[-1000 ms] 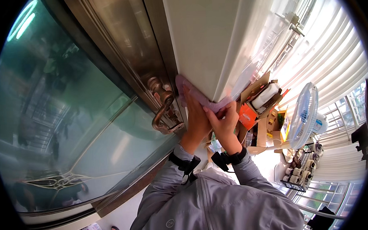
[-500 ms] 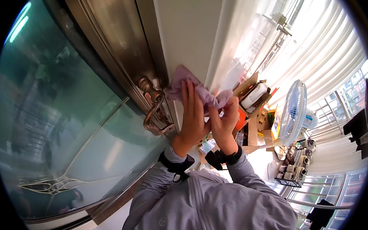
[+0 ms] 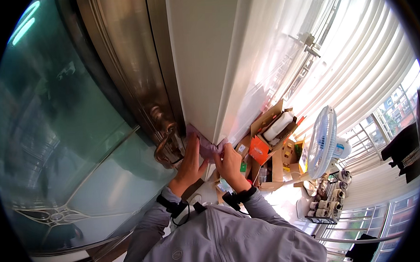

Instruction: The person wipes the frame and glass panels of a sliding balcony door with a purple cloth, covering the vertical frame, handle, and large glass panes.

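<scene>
A purple cloth [image 3: 208, 149] wraps around the corner of a white post [image 3: 204, 61], pressed against it by both hands. My left hand [image 3: 189, 165] holds the cloth's left side, its fingers reaching up along the post close to the door frame. My right hand [image 3: 231, 165] pinches the cloth's right end at the post's edge. Just left of my left hand is a curved bronze door handle [image 3: 163, 149] on a metal-framed door [image 3: 127, 55] with greenish glass [image 3: 55, 123]. The cloth hides some of my fingertips.
Open cardboard boxes [image 3: 278, 168] stand on the floor to the right, one with a white bottle-like thing [image 3: 279, 126] inside. Beyond them are a standing fan [image 3: 324, 142], a shoe rack [image 3: 326, 203] and white curtains [image 3: 356, 54] by the windows.
Both hands and the cloth have slid down the post, toward me and a little left. The right hand still grips the cloth. The view has shifted slightly.
</scene>
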